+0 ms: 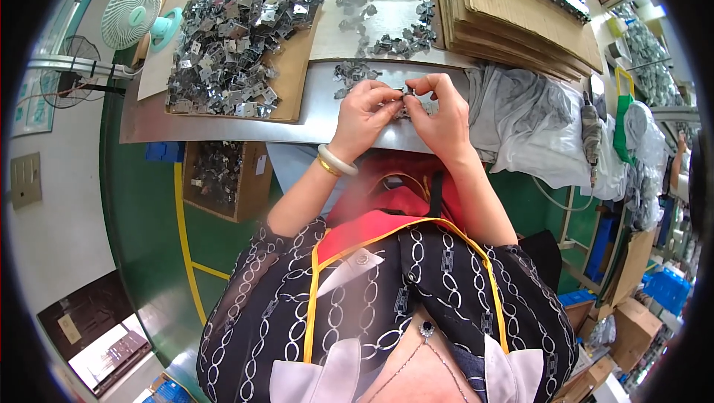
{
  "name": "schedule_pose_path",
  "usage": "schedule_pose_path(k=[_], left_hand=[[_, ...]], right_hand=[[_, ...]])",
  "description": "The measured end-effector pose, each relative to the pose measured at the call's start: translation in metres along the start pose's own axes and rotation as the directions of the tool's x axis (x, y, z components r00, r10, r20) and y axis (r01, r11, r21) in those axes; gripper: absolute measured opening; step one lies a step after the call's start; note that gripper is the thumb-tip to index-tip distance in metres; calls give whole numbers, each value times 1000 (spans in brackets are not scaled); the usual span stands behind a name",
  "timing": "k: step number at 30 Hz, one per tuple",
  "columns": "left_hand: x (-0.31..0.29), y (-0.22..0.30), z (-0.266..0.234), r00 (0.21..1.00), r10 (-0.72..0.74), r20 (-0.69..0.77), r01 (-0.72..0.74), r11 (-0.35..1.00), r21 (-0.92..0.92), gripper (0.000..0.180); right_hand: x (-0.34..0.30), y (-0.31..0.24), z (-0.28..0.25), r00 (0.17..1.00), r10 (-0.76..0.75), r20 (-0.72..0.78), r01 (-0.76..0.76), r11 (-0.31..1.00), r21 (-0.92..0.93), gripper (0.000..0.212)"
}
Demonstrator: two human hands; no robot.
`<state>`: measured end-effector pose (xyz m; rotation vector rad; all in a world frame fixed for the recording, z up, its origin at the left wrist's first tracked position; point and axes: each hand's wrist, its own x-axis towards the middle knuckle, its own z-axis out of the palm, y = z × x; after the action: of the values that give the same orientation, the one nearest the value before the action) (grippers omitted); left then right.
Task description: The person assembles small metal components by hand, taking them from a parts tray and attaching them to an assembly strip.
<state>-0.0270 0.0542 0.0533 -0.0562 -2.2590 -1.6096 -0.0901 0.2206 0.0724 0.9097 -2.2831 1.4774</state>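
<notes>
Over the near edge of the metal worktable point(312, 90), my left hand point(366, 118) and my right hand point(442, 118) meet with thumbs and forefingers pinched. Between their fingertips is a small dark metal piece point(406, 93), mostly covered, so its exact shape is hidden. Both hands hold it from opposite sides. Just beyond my left hand lies a little cluster of small metal parts point(352, 74). To the left, a large heap of shiny bent metal brackets point(238, 31) covers a cardboard sheet point(303, 68).
Behind my hands, small parts line a pale board point(342, 42). Stacked cardboard sheets point(520, 38) stand at the back right, beside grey cloth point(509, 98) and a hanging power screwdriver point(590, 131). A fan point(132, 14) is far left; a box of parts point(223, 180) sits below the table.
</notes>
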Motion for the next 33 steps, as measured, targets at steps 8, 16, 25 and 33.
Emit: schedule_pose_path(k=[8, 16, 25, 33], left_hand=[[-2, -13, 2, 999, 35, 0, -35, 997, -75, 15], [-3, 5, 6, 979, -177, -98, 152, 963, -221, 36], [-4, 8, 15, 979, -23, -204, 33, 999, 43, 31], [-3, 7, 22, 965, -64, -253, 56, 998, -39, 29]], right_hand=[[3, -7, -7, 998, -55, 39, 60, 989, -134, 23], [6, -7, -10, 969, 189, -161, -201, 978, -57, 21], [-18, 7, 33, 908, 299, -293, -224, 938, 263, 26], [-22, 13, 43, 919, 251, -305, -171, 949, 267, 27]])
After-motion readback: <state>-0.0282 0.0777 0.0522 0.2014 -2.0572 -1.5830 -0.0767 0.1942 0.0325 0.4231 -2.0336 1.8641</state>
